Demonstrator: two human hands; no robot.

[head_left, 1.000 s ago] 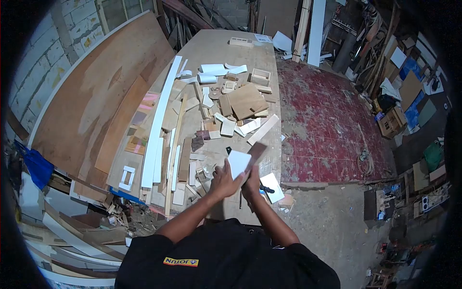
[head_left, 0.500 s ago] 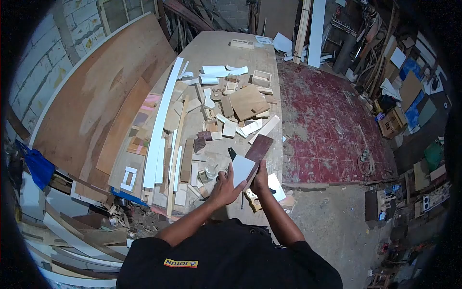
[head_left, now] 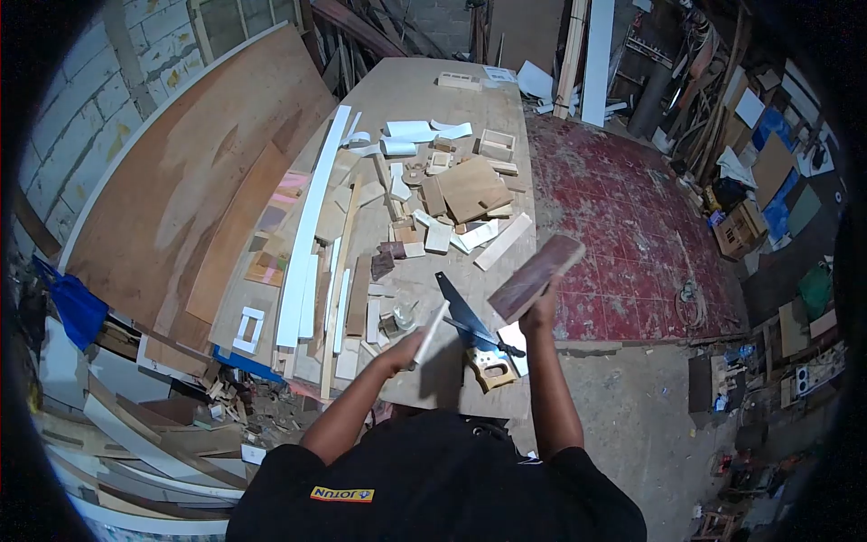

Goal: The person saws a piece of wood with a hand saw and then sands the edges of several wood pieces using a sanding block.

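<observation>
Your hands are apart. Your left hand [head_left: 400,358] grips a thin white piece [head_left: 432,333], turned edge-up. Your right hand [head_left: 540,314] grips a dark brown board [head_left: 536,277], up and tilted. A saw [head_left: 465,312] lies on the big table [head_left: 402,90] between your hands. Past them is a messy bunch of wood bits [head_left: 467,190]. Long white strips [head_left: 312,230] lie out beyond your left hand. Red floor [head_left: 623,235] is past your right hand.

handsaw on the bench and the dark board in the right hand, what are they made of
Handsaw: thin, flat, dark blade, probably metal; tan handle, likely wood, though plastic is possible.
Board in the right hand: likely wood, reddish-brown and mottled; stained or bare, I can't tell.
</observation>
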